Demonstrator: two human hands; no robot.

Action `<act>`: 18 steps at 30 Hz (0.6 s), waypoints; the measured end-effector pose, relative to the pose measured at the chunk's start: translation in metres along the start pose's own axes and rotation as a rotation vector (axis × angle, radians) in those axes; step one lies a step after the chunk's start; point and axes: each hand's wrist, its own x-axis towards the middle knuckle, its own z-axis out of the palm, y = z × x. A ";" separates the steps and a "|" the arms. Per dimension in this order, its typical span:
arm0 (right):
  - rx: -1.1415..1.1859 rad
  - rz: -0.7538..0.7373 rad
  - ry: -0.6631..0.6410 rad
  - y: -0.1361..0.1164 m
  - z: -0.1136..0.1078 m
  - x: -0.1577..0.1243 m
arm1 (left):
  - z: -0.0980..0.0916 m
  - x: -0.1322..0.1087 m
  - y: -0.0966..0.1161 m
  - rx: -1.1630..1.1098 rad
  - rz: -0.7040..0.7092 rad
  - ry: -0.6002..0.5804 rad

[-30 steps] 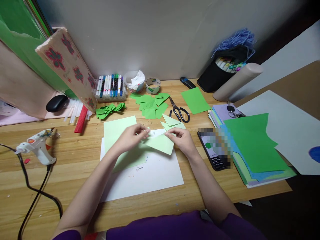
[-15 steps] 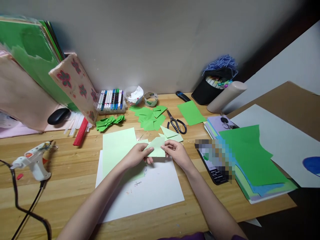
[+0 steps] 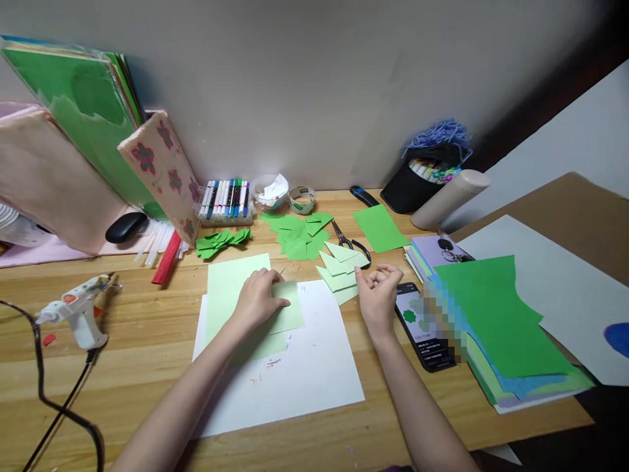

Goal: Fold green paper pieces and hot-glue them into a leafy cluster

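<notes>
My left hand [image 3: 258, 300] lies on a small light green paper piece [image 3: 289, 313], its fingers closed over the piece's left edge. That piece rests on a larger light green sheet [image 3: 230, 288], which sits on a white sheet [image 3: 304, 367]. My right hand [image 3: 377, 295] hovers with curled fingers and holds nothing, just right of a pile of folded light green triangles [image 3: 341, 272]. A phone [image 3: 422, 324] lies directly right of that hand.
Scissors [image 3: 351, 241], dark green paper scraps [image 3: 295, 233], folded green pieces [image 3: 221, 241], a marker tray [image 3: 226, 200] and a tape roll [image 3: 301, 198] line the back. A glue gun [image 3: 73, 311] with its cord lies left. A coloured paper stack [image 3: 496, 321] sits right.
Both hands held a folded light green piece between them. My right hand has let go and moved right beside the triangle pile; my left hand has laid a piece flat on the sheets.
</notes>
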 end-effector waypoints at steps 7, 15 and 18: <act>0.140 -0.101 -0.650 -0.019 0.024 -0.029 | 0.002 0.003 0.013 -0.623 -0.029 -0.164; 0.070 -0.319 -0.356 -0.011 0.030 -0.036 | 0.024 -0.005 0.028 -1.333 -0.304 -0.212; -0.022 -0.632 -0.410 -0.008 0.028 -0.033 | 0.032 -0.003 0.029 -1.488 -0.386 -0.187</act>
